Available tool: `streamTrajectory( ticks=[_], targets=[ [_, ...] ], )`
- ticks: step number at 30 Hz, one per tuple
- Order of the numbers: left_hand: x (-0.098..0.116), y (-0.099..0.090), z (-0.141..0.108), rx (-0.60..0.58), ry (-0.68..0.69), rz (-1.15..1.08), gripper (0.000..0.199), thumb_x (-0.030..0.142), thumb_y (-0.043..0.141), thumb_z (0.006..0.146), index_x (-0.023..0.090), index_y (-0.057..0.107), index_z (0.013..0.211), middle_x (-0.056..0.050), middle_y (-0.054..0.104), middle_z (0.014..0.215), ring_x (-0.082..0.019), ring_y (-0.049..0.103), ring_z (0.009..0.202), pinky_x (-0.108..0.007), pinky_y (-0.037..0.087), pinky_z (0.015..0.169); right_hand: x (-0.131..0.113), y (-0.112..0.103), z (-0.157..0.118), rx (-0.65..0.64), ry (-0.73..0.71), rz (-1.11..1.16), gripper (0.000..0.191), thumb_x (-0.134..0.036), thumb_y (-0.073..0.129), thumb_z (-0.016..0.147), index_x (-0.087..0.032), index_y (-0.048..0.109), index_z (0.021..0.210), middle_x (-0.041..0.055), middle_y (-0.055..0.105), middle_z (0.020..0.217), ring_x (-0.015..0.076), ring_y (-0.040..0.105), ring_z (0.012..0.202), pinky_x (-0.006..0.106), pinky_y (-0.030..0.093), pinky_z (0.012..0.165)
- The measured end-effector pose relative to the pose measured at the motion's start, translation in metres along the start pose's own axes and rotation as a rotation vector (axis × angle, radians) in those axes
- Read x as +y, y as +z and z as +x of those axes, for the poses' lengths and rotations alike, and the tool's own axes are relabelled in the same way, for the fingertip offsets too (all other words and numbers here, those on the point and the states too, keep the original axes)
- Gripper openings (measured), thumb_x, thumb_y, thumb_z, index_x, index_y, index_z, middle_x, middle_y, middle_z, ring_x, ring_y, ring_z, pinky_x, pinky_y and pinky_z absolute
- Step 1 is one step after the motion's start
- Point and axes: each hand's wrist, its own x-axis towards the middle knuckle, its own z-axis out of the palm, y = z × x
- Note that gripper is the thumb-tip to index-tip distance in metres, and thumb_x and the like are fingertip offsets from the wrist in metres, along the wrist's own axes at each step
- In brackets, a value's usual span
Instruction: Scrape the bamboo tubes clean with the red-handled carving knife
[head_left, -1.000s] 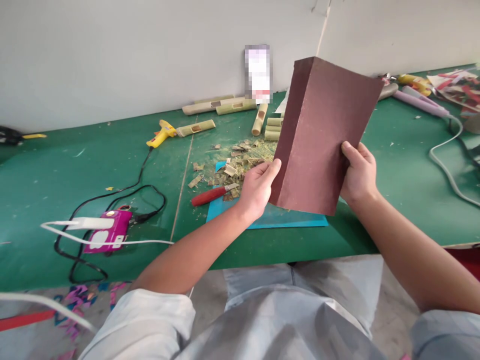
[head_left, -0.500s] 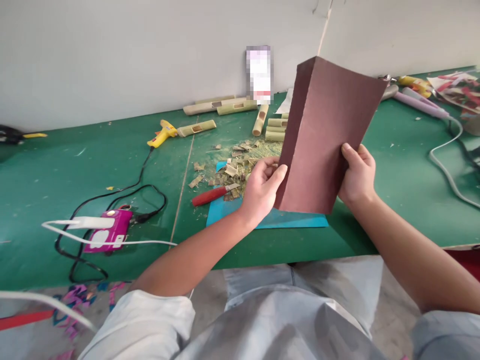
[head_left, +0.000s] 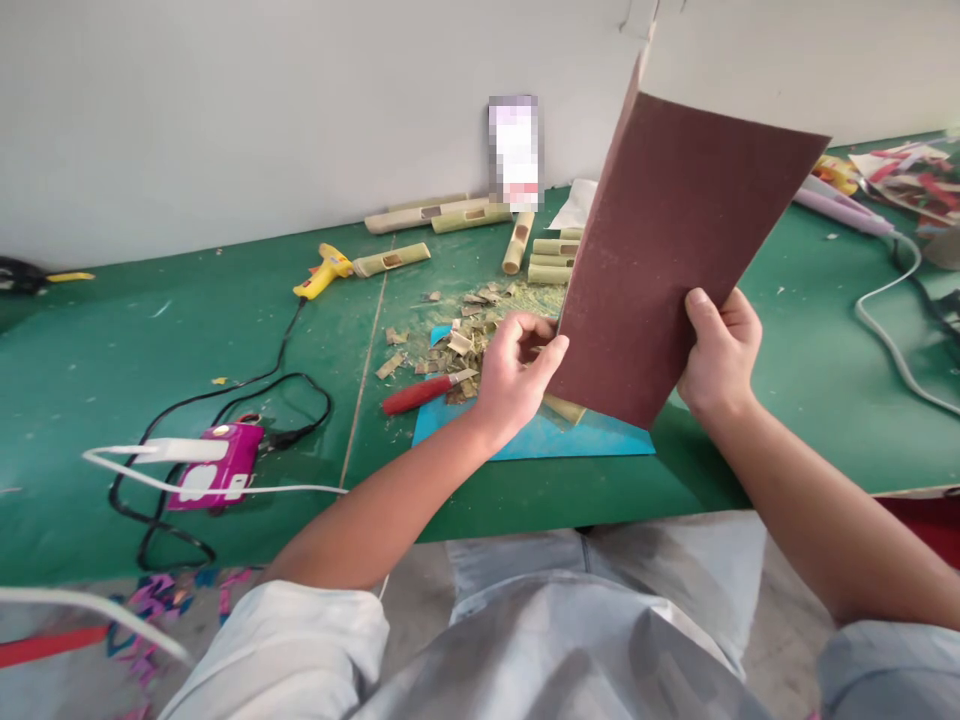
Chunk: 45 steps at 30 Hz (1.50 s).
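Note:
Both hands hold up a large reddish-brown sheet of sandpaper (head_left: 675, 230), tilted to the right above the table. Its left edge has a long folded strip, seen almost edge-on. My left hand (head_left: 517, 375) pinches the lower left edge between thumb and fingers. My right hand (head_left: 720, 350) grips the right edge, thumb on the front and fingers behind. Beneath the sheet lies a blue board (head_left: 525, 440), with the end of a bamboo piece (head_left: 564, 408) showing. A red-handled knife (head_left: 420, 393) rests left of my left hand, beside bamboo chips (head_left: 461, 342).
Cut bamboo tubes (head_left: 472, 215) lie at the back, near a phone (head_left: 514, 150) leaning on the wall. A yellow glue gun (head_left: 325, 270) and a purple power strip (head_left: 225, 455) with trailing cords are on the left. A lilac tool (head_left: 847, 207) lies at right.
The sandpaper has swung up and rightward, and its folded left strip has turned nearly edge-on. A bamboo end now shows below it. Both hands keep their grip and have barely moved.

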Motion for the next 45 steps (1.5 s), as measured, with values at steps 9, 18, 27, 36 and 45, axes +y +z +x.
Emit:
streamTrajectory(
  ticks=[9,18,27,36,45],
  targets=[
    [0.007,0.004,-0.001,-0.097,-0.190,-0.135,0.043,0.062,0.060,0.084,0.019,0.061,0.085,0.001,0.059,0.066,-0.011,0.056,0.058,-0.024,0.044,0.056,-0.004,-0.002,0.002,0.037,0.008,0.055,0.015,-0.031,0.069,0.080,-0.021,0.070,0.092,-0.0016,0.070,0.090,0.0126,0.058,0.078,0.030,0.048,0.079],
    [0.004,0.007,-0.010,-0.177,-0.204,0.077,0.053,0.057,0.062,0.085,0.019,0.037,0.057,0.006,0.034,0.051,-0.006,0.033,0.043,-0.023,0.026,0.042,-0.003,0.000,0.001,0.062,0.069,0.041,0.019,-0.035,0.070,0.077,-0.021,0.068,0.090,-0.0003,0.069,0.089,0.0146,0.059,0.079,0.031,0.050,0.076],
    [0.004,0.006,-0.015,-0.277,-0.233,-0.018,0.052,0.062,0.050,0.090,0.019,0.047,0.061,0.004,0.044,0.051,-0.007,0.043,0.044,-0.022,0.034,0.044,-0.005,-0.005,0.010,0.095,0.075,0.059,0.019,-0.033,0.070,0.075,-0.022,0.068,0.090,-0.0008,0.069,0.090,0.0148,0.060,0.081,0.032,0.050,0.078],
    [0.004,0.005,-0.014,-0.210,-0.199,0.022,0.057,0.059,0.059,0.087,0.018,0.046,0.050,0.005,0.039,0.044,-0.006,0.034,0.040,-0.023,0.026,0.042,-0.005,-0.008,0.013,0.125,0.141,0.055,0.015,-0.032,0.070,0.073,-0.020,0.061,0.075,-0.0034,0.060,0.072,0.0116,0.052,0.066,0.027,0.046,0.066],
    [0.005,0.005,-0.015,-0.214,-0.137,-0.022,0.060,0.057,0.060,0.086,0.018,0.034,0.048,0.005,0.036,0.042,-0.007,0.041,0.041,-0.022,0.027,0.042,-0.004,-0.008,0.013,0.075,0.201,0.050,0.018,-0.035,0.072,0.072,-0.022,0.062,0.078,-0.0024,0.063,0.074,0.0135,0.054,0.068,0.028,0.047,0.063]
  ],
)
